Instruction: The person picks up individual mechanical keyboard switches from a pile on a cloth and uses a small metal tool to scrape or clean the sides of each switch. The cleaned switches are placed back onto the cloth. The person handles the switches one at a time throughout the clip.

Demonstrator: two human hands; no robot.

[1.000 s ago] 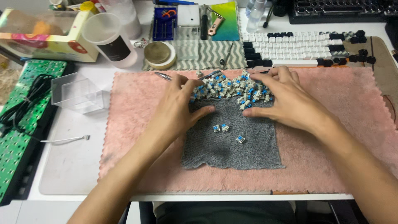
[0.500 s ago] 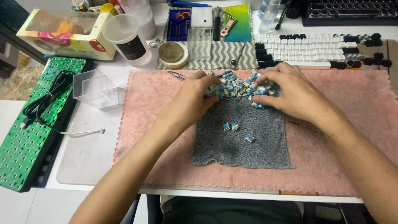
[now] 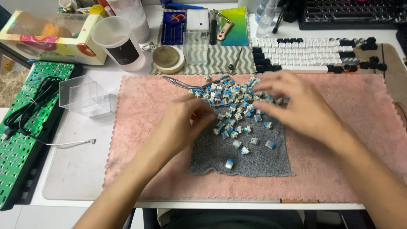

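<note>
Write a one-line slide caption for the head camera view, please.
Two bare hands, left hand and right hand, spread over a pile of blue switches on a grey cloth.

A hobby electronics workbench, probably at home: a white table (image 3: 76,169) carrying a green circuit board (image 3: 19,144), loose keyboard switches (image 3: 235,108), rows of keycaps (image 3: 313,53), tweezers (image 3: 182,83) and a small tool case (image 3: 174,27).

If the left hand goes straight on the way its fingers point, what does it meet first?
Probably the pile of blue switches: the left hand points up and right, its fingertips at the pile's edge on the grey cloth.
</note>
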